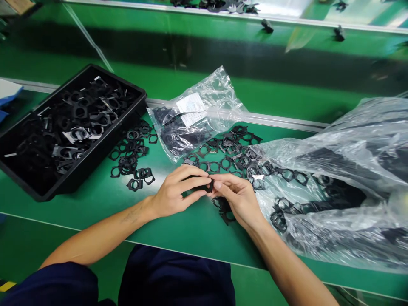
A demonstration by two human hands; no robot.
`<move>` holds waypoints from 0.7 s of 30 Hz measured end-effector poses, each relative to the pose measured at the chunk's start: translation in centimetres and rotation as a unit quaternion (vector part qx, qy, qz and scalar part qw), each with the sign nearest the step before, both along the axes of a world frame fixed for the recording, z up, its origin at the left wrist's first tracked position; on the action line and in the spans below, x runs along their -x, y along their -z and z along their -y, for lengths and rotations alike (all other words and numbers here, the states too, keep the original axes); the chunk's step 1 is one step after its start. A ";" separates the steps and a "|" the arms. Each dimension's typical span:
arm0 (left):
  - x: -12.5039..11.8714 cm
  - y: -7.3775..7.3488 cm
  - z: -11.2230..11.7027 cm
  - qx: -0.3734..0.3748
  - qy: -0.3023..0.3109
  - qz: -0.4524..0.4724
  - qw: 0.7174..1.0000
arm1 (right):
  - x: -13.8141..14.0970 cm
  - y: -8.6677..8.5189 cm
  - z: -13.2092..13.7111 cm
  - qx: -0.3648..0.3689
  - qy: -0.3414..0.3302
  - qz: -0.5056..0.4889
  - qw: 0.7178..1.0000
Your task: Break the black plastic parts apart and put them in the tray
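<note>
Between both hands, just above the green table (178, 229), is a small black plastic part (209, 185), mostly covered by fingers. My left hand (178, 189) grips it from the left with its fingertips. From the other side, my right hand (237, 197) pinches the same part between thumb and fingers. Its exact shape is hidden. Loose black ring-shaped frames (226, 163) lie scattered behind the hands, and several more sit under and beside my right hand. Another pile of black frames (129, 161) lies to the left.
A black bin (140, 104) full of similar frames stands at the left. Behind the hands lies a clear labelled bag (219, 93) with black parts inside. A large clear plastic bag (350, 140) spreads over the right side, its mouth toward the hands. Black pieces lie on the upper shelf (287, 23).
</note>
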State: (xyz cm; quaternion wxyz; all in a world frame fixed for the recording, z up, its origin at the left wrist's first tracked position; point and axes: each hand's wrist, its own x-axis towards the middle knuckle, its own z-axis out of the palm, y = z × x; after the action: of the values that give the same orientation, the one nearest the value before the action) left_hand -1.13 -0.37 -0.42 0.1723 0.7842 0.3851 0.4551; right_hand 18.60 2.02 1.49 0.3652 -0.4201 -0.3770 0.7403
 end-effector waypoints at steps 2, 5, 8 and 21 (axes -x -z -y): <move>0.1 0.0 0.0 0.002 0.003 0.000 1.000 | 0.0 -0.1 0.0 0.000 -0.002 0.007 1.000; 0.1 0.1 0.0 0.007 0.002 0.001 1.000 | 0.0 0.0 0.0 -0.005 -0.002 0.021 1.000; 0.0 0.1 0.1 0.007 -0.003 -0.003 1.000 | 0.0 0.1 0.3 -0.027 -0.001 0.047 0.999; 0.1 -0.6 0.0 0.132 -0.037 0.120 0.983 | 0.0 -0.2 1.1 -0.274 0.038 0.192 0.942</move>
State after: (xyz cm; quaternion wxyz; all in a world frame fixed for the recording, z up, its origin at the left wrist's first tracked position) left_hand -1.24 -0.37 0.14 0.3023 0.6798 0.4466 0.4970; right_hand 18.64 0.87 1.65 0.4151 -0.4519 -0.6120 0.4990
